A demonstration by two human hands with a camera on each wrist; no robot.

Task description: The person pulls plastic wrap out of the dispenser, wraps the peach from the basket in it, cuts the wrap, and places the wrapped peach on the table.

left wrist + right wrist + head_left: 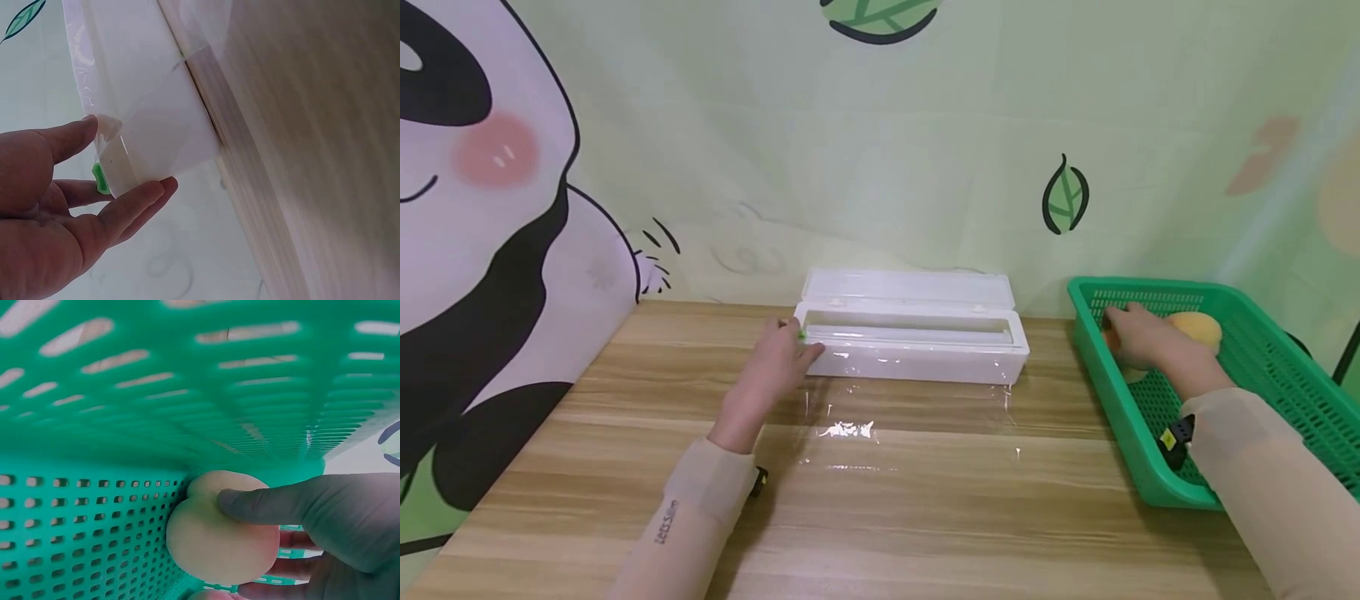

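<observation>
A white cling film box (917,362) sits on the table with its lid (910,289) tipped back. Clear film (850,429) hangs from its front and spreads over the wood. My left hand (778,358) is at the box's left end. In the left wrist view its thumb touches the film at the edge, the other fingers lie against the end wall, fairly straight, beside a green slider (100,178). Inside the green basket (1105,408), my right hand (1146,337) grips a pale peach (219,540), thumb across its top and fingers round the far side.
A yellow fruit (1197,329) lies in the basket behind my right hand. Below the peach, part of another pinkish fruit (212,594) shows. A printed cloth (887,167) hangs right behind the table (962,533). The basket stands at the right.
</observation>
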